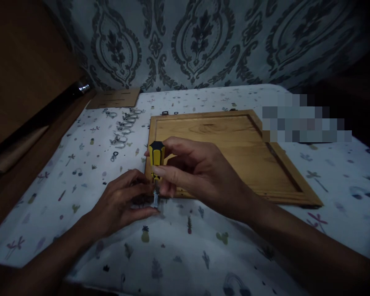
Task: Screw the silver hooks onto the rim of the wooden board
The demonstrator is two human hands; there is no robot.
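My right hand [197, 172] is closed round a yellow and black screwdriver [157, 154], held upright with its shaft pointing down. The shaft reaches the near left corner of a framed wooden panel [209, 148], which lies flat. At that corner my left hand [120, 201] is closed, thumb and fingers curled about the screwdriver's lower end. A small grey metal piece [156, 199] shows between its fingertips, too dim to name. The exact point where the tip meets the panel is hidden by my fingers.
Several metal key-ring-like clips [123, 127] lie left of the panel on a white patterned tablecloth [179, 255]. A piece of cardboard [114, 98] rests at the back left. A brown wooden surface [24, 78] rises at left. A blurred-out patch covers the right rear.
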